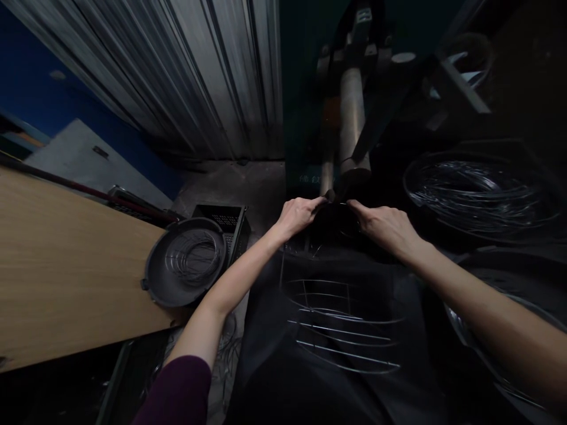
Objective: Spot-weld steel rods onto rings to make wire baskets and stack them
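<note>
My left hand (299, 213) reaches up to the lower tip of a metal rod (326, 174) on a machine. Its thumb and fingers are pinched together; what they hold is too dark to make out. Facing it, my right hand (384, 225) is closed just under the thick metal cylinder (353, 118), with a short bright bit of thin metal wire (342, 204) at its fingertips. Below both hands, curved and straight metal wires (348, 343) lie across the dark cloth over my lap (274, 378).
To the left, a round dark basin (153, 271) holds coiled wire rings, beside a plastic crate (243, 227) and a wooden board (75, 260). At right stands another basin (410, 177) heaped with wire rings (478, 192). Corrugated metal sheeting (212, 77) rises behind.
</note>
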The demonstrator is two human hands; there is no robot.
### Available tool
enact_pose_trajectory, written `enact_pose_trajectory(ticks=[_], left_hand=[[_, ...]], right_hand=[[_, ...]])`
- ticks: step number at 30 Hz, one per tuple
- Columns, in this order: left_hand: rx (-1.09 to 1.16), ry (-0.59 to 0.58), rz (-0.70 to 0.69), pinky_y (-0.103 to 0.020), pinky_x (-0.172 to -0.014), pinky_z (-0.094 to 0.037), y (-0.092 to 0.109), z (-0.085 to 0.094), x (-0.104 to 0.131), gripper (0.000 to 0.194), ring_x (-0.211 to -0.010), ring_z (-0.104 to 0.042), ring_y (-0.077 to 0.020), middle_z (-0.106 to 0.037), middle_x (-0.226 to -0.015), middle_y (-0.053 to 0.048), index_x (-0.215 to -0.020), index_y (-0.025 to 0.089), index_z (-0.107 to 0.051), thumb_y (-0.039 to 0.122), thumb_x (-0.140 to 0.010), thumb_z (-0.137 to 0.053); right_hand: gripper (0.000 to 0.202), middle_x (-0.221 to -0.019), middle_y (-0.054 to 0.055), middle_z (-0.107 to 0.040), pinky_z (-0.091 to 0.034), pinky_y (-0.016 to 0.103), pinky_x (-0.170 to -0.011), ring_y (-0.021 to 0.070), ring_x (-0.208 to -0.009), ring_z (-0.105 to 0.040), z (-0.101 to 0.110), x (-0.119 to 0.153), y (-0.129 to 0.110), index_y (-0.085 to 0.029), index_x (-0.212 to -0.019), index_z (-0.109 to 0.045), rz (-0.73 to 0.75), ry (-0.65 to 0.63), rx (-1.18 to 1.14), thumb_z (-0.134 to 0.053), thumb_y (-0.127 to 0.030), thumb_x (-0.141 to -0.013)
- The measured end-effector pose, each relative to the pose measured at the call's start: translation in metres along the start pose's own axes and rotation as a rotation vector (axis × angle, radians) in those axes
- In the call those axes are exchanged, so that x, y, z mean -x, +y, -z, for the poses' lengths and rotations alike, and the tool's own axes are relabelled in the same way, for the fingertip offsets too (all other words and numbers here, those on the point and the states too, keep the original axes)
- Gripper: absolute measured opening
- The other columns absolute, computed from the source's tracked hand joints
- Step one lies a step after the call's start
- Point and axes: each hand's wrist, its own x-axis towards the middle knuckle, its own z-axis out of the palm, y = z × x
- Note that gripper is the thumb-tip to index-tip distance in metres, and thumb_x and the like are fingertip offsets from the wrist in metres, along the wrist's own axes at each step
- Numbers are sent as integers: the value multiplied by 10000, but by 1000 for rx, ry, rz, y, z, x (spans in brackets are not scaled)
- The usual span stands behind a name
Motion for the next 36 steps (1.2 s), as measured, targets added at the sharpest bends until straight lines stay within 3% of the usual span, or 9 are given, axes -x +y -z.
enact_pose_trajectory(ticks=[5, 12, 23, 33, 36], left_hand=[[-55, -1, -11, -247, -726, -443, 3, 0, 2, 358, -917, -658, -192, -715, -1041, -37, -1267, 296, -579, 309, -943, -427], [-90, 9, -18, -246, -709, -441, 2, -2, 8, 361, -959, -640, -180, -693, -1079, -37, -1274, 286, -563, 336, -970, -376], [-274, 22, -8, -251, -660, -456, 5, -8, 12, 435, -852, -651, -174, -675, -1014, -43, -1344, 276, -492, 165, -938, -381], [-283, 3, 4, -256, -655, -460, 7, -9, 10, 449, -835, -658, -182, -678, -1018, -49, -1366, 283, -478, 173, -941, -383], [-198, 26, -15, -246, -692, -468, 2, -7, 13, 393, -889, -661, -173, -690, -1049, -34, -1338, 295, -509, 273, -969, -377]], right_hand=[[477, -805, 143, -676, -355, 298, -547, 264, -628, -608, 3, 2, -1, -217, -1356, -508, 9, -39, -28, -331, -260, -916], [437, -813, 127, -674, -303, 281, -534, 237, -626, -600, 1, 0, 0, -252, -1319, -529, -13, -16, -41, -325, -335, -941], [422, -832, 103, -680, -283, 275, -511, 212, -569, -566, -2, -4, 3, -247, -1289, -565, 1, -3, -140, -363, -313, -924], [410, -786, 152, -659, -257, 296, -506, 228, -571, -560, 0, -1, 5, -166, -1235, -563, 8, -63, -137, -315, -326, -951], [392, -806, 121, -661, -259, 282, -509, 209, -579, -562, -1, -2, 4, -189, -1212, -567, -2, -58, -163, -307, -333, -955]])
